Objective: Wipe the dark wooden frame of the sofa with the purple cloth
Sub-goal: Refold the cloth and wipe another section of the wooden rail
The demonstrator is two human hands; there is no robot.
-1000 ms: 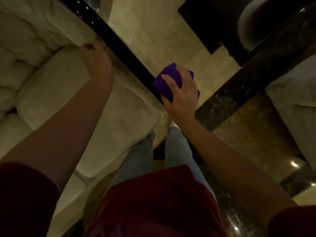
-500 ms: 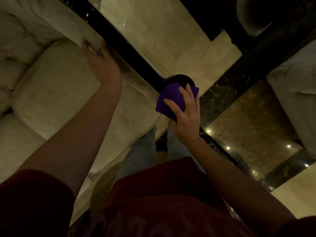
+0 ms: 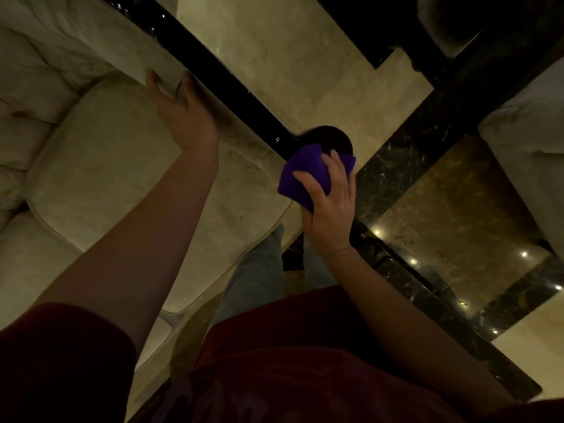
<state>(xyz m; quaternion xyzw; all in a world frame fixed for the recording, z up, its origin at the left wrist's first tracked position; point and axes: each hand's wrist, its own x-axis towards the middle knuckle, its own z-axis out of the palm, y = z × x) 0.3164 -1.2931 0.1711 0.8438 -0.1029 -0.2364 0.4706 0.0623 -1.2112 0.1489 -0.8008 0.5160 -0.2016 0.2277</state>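
Observation:
The sofa's dark wooden frame (image 3: 232, 87) runs diagonally from the top left down to a rounded dark knob (image 3: 329, 138) at its near end. My right hand (image 3: 331, 206) grips the bunched purple cloth (image 3: 305, 175) and presses it against the underside of that knob. My left hand (image 3: 180, 108) rests flat on the cream upholstered armrest (image 3: 122, 47) beside the frame, its fingers spread and holding nothing. Part of the cloth is hidden under my right fingers.
The cream seat cushion (image 3: 116, 166) fills the left. Polished marble floor (image 3: 305, 56) with dark bands (image 3: 406, 148) lies beyond the frame. Another pale seat (image 3: 531, 160) stands at the right edge, and dark furniture (image 3: 442, 25) at the top right. My legs (image 3: 259, 270) stand close against the sofa.
My right hand has slid the cloth down along the frame from the straight rail to the rounded knob at its end. My left hand stays on the armrest.

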